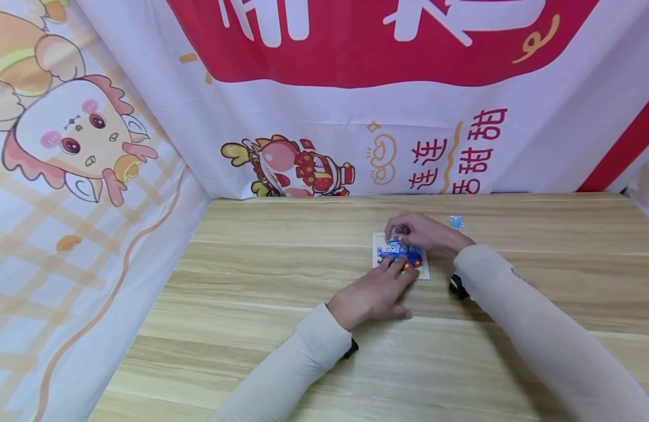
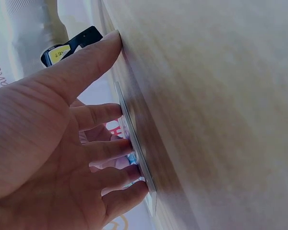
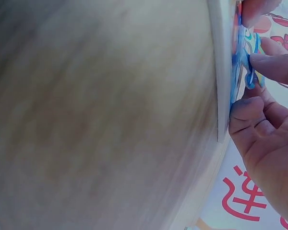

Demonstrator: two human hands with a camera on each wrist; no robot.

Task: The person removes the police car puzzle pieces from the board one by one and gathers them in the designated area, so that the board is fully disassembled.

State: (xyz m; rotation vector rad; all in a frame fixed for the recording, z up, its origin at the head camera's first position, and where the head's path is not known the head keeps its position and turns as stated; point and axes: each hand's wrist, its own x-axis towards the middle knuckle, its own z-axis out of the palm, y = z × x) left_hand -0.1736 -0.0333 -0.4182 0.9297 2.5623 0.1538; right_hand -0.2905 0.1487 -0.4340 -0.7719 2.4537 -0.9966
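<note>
A small jigsaw board (image 1: 425, 273) with a white border and a blue cartoon vehicle picture lies on the wooden table. My left hand (image 1: 374, 294) rests its fingertips on the board's near part, fingers spread; in the left wrist view they touch the thin board (image 2: 136, 136) while the thumb lies on the tabletop. Over the board's far side, my right hand (image 1: 422, 230) pinches a jigsaw piece (image 3: 253, 64) between thumb and fingers. That piece is tilted up at the picture's surface; whether it is seated cannot be seen. Part of the picture is hidden under both hands.
One loose blue jigsaw piece (image 1: 456, 221) lies on the table (image 1: 261, 258) beyond the right wrist. A printed white and red cloth (image 1: 324, 105) hangs along the table's back edge, another patterned cloth (image 1: 145, 234) along the left. Black straps (image 1: 458, 287) show at the wrists.
</note>
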